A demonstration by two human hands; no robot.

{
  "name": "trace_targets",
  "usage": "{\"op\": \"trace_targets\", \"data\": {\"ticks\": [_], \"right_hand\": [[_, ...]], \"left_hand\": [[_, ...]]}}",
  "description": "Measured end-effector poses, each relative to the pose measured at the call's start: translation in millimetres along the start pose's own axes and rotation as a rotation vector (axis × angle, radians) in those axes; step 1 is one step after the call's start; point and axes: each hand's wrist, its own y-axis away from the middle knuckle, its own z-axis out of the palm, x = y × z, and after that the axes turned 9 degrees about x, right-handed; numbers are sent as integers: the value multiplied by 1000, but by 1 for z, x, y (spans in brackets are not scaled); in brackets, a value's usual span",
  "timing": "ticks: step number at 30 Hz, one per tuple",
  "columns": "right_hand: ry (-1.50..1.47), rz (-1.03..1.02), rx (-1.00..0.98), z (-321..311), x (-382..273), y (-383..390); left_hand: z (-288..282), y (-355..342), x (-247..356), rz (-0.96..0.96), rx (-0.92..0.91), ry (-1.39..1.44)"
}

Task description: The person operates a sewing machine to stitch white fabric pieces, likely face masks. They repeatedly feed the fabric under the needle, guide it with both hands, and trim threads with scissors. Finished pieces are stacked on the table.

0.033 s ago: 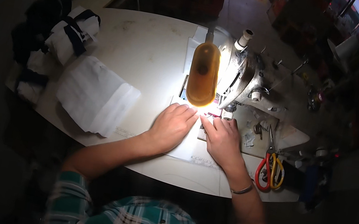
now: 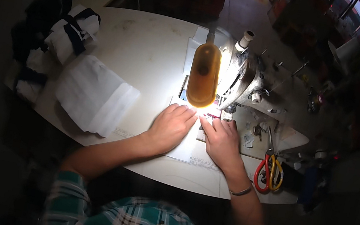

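Note:
A piece of white cloth (image 2: 183, 150) lies under the sewing machine's (image 2: 249, 79) needle end, in bright lamp light. On its left part rests my left hand (image 2: 171, 127), fingers bent and drawn together, the tips closed on the cloth close to the needle area. My right hand (image 2: 223, 143) has its index finger and thumb closed at the cloth's right side, with the other fingers curled near the presser area. Both sets of fingertips almost meet. Glare and the amber lamp head (image 2: 204, 76) hide the needle and the exact stitching spot.
Scissors with red and yellow handles (image 2: 269, 171) lie right of my right hand. A folded white cloth stack (image 2: 96, 95) sits to the left, beside white and dark garment pieces (image 2: 71, 33). A ruler strip (image 2: 204, 163) runs along the table's (image 2: 147, 53) front.

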Motion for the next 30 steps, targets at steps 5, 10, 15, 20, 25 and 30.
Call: {"op": "trace_targets", "data": {"ticks": [5,10,15,20,25,30], "right_hand": [[2,21,-58,0,3,2],[3,26,-70,-2,2,0],[-30,38,-66,-1,2,2],[-28,42,-83,1,4,3],[-28,41,-79,1,4,3],[-30,38,-64,0,3,3]], "left_hand": [[-1,2,-1,7,10,-23],[1,0,0,30,92,-23],[-1,-1,1,43,94,-80],[-1,-2,0,48,97,-109],[0,-3,-1,51,95,-124],[2,-6,-6,48,131,-48]]}}
